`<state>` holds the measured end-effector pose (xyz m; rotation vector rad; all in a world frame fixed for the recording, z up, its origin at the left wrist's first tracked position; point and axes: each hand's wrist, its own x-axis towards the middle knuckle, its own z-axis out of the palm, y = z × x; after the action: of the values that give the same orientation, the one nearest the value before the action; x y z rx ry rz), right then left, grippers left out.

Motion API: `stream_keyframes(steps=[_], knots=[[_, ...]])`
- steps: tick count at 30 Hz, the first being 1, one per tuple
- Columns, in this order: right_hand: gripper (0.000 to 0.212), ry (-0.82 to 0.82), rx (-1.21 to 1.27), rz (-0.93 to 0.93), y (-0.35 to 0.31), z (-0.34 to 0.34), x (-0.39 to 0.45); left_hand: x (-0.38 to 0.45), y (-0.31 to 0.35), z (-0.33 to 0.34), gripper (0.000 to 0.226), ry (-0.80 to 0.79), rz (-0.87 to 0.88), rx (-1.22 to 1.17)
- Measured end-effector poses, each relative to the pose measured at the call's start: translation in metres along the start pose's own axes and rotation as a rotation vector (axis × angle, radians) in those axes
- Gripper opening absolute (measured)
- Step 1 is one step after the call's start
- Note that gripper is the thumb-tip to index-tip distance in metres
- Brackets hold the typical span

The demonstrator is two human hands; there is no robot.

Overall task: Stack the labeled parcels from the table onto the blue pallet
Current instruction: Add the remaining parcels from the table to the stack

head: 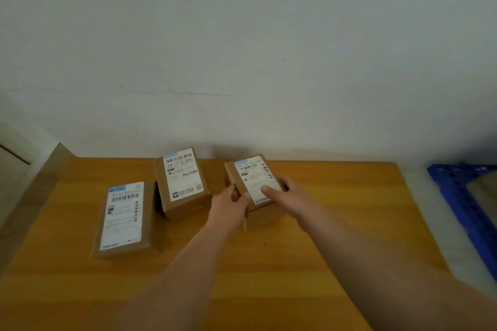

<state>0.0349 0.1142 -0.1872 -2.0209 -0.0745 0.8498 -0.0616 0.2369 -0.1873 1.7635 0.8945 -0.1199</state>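
- The desk [322, 223] carries three labeled parcels, so we judge the job far from done, with all three left to move.
- The blue pallet [457, 196] sits off the desk's right side at the frame edge; something brown shows on it, but we cannot tell if it is a parcel.
- The left parcel [123, 219] lies flat, label up, nearest us, untouched.
- The middle parcel [183, 183] stands tilted just beside it, touching or nearly so, also untouched.
- The right parcel [255, 185] sits well apart from those two, and we have both hands on it.
- Our left hand [231, 203] wraps the parcel's near-left corner, fingers [246, 197] curled on its edge.
- Our right hand [290, 193] reaches over its right side, thumb on the label and the other fingers hidden behind the far edge.
- We read this as a two-handed grip closing on the parcel, which is not yet clearly lifted.
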Motion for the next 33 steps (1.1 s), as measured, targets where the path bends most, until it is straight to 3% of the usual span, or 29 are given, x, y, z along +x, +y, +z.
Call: stream_keyframes(steps=[3, 8, 14, 22, 28, 33], knots=[[0.078, 0.089, 0.056, -0.067, 0.011, -0.021, -0.021, -0.013, 0.012, 0.012, 0.058, 0.001, 0.032, -0.082], [0.064, 0.227, 0.171, -0.221, 0.023, -0.087, -0.077, -0.058, 0.061, 0.057, 0.047, -0.046, 0.176, -0.265], [0.118, 0.598, 0.053, -0.370, 0.043, -0.211, -0.182, -0.162, 0.151, 0.166, 0.034, -0.201, 0.455, -0.408], [0.123, 1.057, 0.000, -0.485, 0.142, -0.406, -0.368, -0.356, 0.245, 0.364, 0.042, -0.394, 0.813, -0.426], [0.117, 1.186, 0.047, -0.491, 0.195, -0.519, -0.445, -0.440, 0.291, 0.462, 0.042, -0.547, 0.926, -0.409], [0.114, 1.224, 0.089, -0.475, 0.218, -0.588, -0.452, -0.449, 0.328, 0.515, 0.042, -0.583, 0.972, -0.284]])
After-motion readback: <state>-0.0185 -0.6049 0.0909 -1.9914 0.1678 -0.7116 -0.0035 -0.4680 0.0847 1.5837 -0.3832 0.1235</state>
